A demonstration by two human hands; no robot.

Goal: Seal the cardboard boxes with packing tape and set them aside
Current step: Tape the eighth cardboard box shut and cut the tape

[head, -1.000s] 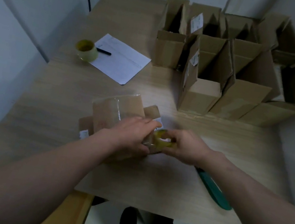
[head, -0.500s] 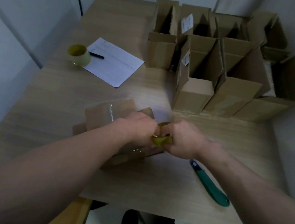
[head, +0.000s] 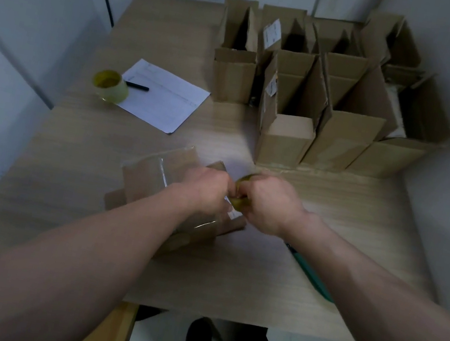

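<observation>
A small cardboard box (head: 155, 185) lies on the wooden table (head: 72, 143) in front of me, with clear tape shining across its top. My right hand (head: 267, 203) grips a yellow-green roll of packing tape (head: 239, 203) at the box's right end. My left hand (head: 208, 191) lies curled on the box right beside the roll, fingertips at the tape where it leaves the roll. Whether those fingers pinch the tape is hidden.
A second tape roll (head: 109, 86) stands at the left on a sheet of paper (head: 164, 99) with a black pen (head: 136, 86). Several open cardboard boxes (head: 286, 139) crowd the back right. A green-handled cutter (head: 315, 279) lies partly under my right forearm.
Both hands have drawn closer together at the box's right end, and the right hand has closed more tightly round the roll. The camera has tilted slightly, showing more of the wall sign.
</observation>
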